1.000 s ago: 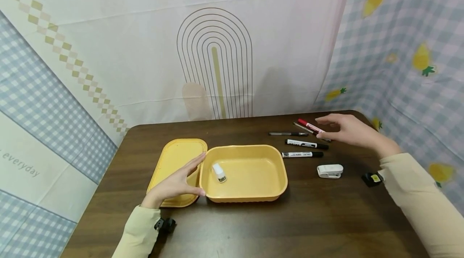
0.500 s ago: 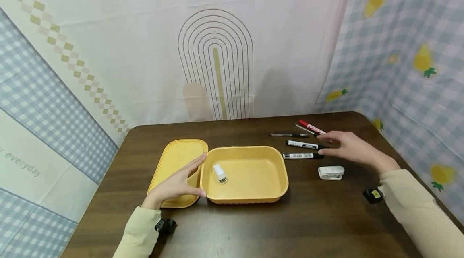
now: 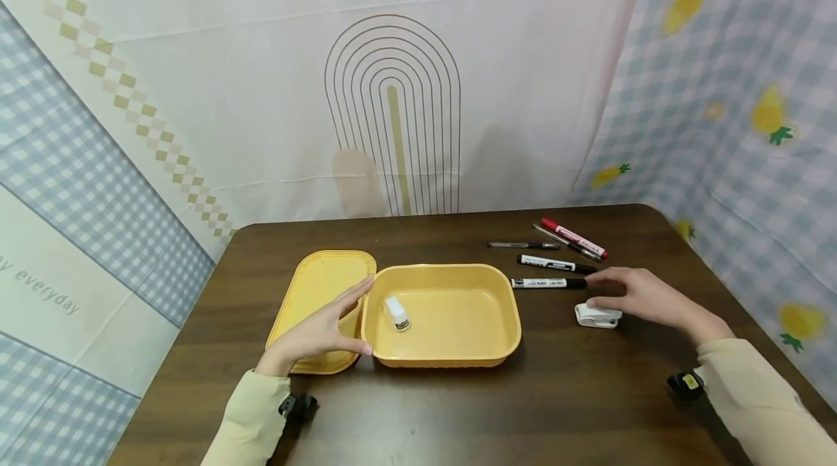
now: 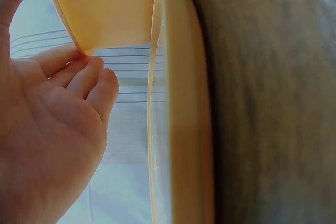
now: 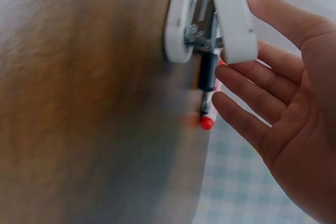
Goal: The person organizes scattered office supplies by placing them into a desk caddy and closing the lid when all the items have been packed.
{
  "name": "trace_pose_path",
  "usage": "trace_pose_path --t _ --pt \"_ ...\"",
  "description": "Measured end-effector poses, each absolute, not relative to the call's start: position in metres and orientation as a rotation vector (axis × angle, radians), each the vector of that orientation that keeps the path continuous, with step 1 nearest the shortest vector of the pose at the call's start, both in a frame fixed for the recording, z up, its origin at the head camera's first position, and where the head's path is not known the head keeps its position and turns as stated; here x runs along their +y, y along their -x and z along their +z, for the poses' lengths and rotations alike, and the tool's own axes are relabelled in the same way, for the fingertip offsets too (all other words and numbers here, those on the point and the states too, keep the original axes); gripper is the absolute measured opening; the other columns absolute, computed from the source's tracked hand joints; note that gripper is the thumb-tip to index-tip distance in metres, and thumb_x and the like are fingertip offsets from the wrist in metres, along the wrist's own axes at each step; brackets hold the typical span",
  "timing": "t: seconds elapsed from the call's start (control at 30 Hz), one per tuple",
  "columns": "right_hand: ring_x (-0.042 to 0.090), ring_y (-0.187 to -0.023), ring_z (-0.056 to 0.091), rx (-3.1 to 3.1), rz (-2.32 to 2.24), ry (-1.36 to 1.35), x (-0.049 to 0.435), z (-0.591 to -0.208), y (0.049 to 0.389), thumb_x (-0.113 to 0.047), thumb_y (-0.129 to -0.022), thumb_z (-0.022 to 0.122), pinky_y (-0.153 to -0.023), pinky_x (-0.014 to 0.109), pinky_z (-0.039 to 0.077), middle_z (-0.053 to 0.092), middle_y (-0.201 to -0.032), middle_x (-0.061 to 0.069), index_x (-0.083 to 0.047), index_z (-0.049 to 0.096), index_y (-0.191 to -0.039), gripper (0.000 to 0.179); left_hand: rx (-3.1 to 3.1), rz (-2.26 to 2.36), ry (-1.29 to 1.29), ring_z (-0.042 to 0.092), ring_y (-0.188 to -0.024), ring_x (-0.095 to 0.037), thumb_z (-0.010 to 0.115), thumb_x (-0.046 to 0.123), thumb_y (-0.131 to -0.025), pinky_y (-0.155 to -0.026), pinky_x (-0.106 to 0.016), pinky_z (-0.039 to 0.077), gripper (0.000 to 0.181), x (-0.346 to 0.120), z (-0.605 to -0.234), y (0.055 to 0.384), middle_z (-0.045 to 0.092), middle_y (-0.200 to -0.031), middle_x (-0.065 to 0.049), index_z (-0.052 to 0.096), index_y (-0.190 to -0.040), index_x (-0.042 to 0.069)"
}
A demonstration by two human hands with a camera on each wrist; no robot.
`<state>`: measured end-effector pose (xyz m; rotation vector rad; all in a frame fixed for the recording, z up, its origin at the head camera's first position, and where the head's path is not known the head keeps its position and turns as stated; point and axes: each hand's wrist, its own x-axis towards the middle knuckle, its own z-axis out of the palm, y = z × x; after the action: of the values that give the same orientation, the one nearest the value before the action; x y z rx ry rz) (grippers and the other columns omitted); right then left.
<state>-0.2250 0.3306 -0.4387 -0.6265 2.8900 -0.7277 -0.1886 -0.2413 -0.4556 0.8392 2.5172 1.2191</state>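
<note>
Right side: my right hand is over the white stapler, thumb along its top. The fingers are apart from the thumb, in a wide, loose spread, and grip nothing. I cannot tell whether the thumb touches the stapler; it is at least very close. The stapler lies on the table, just below and a little to the left of these fingertips.

Left side: my left hand is wide, thumb and forefinger parted at the two left corners of the yellow box. Contact with the rim is not clear to me in either view. Those fingers hold nothing. The yellow lid lies flat on the table, partly beneath the left hand. The box sits immediately to the right of the left fingertips; inside it, toward that hand, lies a small white bottle.

Beyond and to the left of my right fingers: a black-capped marker, its cap close to the fingertips; a second black-capped marker farther off. Past these lie a clear pen, well left of the right fingers, and a slim pen alongside a red marker.
</note>
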Motion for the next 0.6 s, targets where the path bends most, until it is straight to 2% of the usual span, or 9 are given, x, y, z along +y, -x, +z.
trace_pose_path --t 0.3,0.6 --pt "0.038 -0.117 0.061 2.897 -0.748 0.600 0.3370 -0.4457 0.2194 -0.049 -0.093 0.070 -0.090 0.053 0.051 0.068 -0.126 0.012 -0.007 0.067 -0.130 0.057 2.503 1.230 -0.849 0.016 -0.152 -0.025 0.091 0.035 -0.074 -0.119 -0.044 0.025 0.114 -0.2412 -0.4562 0.1900 0.013 -0.168 -0.010 0.021 -0.162 0.012" --pt "0.029 -0.108 0.065 2.883 -0.765 0.616 0.3336 -0.4473 0.2142 -0.045 -0.091 0.074 -0.083 0.038 0.054 0.070 -0.122 0.008 -0.008 0.068 -0.129 0.053 2.504 1.242 -0.816 0.015 -0.153 -0.023 0.091 0.034 -0.074 -0.120 -0.036 0.024 0.113 -0.2416 -0.4550 0.1879 0.014 -0.169 -0.004 0.022 -0.162 0.015"
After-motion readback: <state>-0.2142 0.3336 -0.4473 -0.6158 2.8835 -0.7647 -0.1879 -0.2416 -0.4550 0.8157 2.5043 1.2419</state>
